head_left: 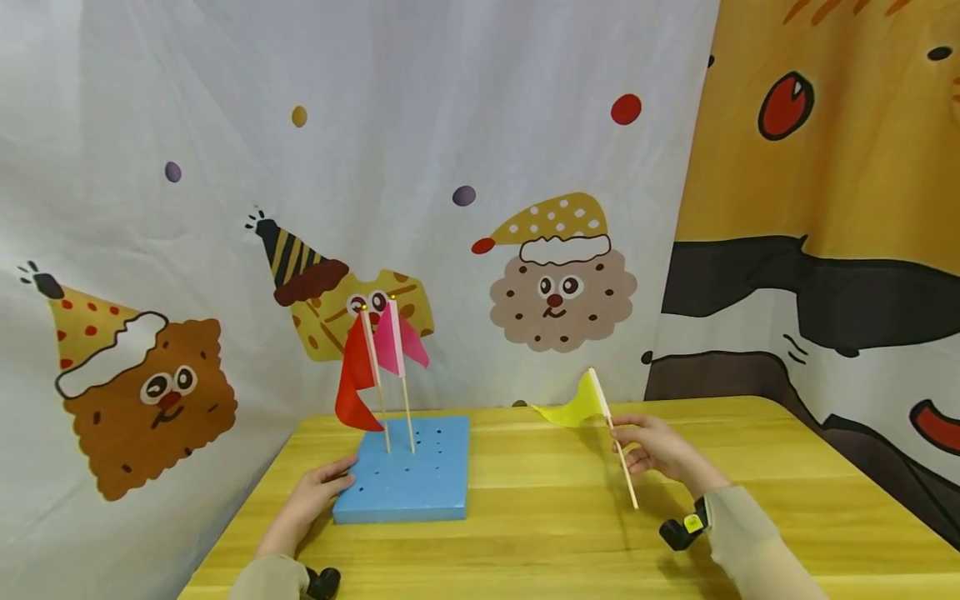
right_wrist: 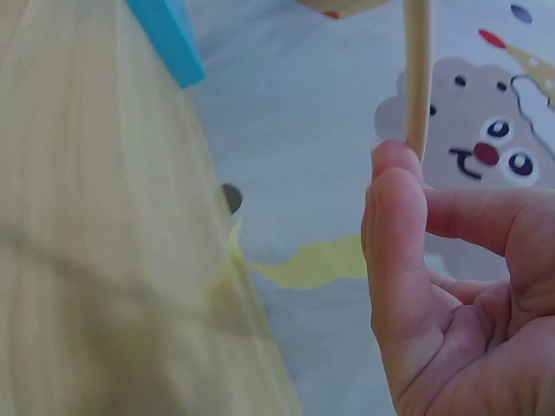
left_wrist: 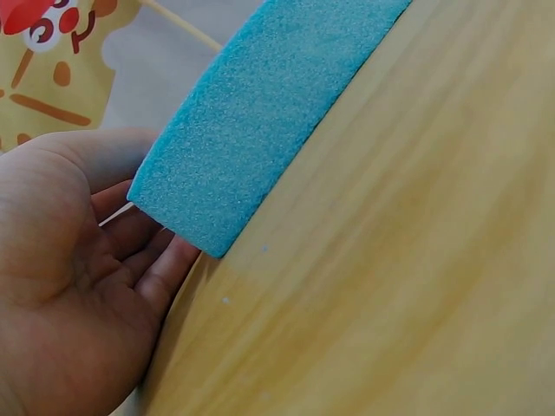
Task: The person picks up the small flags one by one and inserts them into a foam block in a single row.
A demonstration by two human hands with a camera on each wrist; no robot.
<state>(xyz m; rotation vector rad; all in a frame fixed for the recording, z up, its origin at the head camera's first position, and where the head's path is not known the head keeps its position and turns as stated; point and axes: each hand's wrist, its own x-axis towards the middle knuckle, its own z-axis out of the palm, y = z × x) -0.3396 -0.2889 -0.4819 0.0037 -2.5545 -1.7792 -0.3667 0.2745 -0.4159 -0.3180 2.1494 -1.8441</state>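
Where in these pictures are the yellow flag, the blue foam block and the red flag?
yellow flag (head_left: pixel 572 410): head view, on its yellow cloth.
blue foam block (head_left: pixel 420 483): head view, on the top face near the front.
red flag (head_left: pixel 352 385): head view, on its hanging red cloth.

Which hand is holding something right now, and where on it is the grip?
The right hand pinches the yellow flag partway down its wooden stick. The left hand only rests against the blue foam block.
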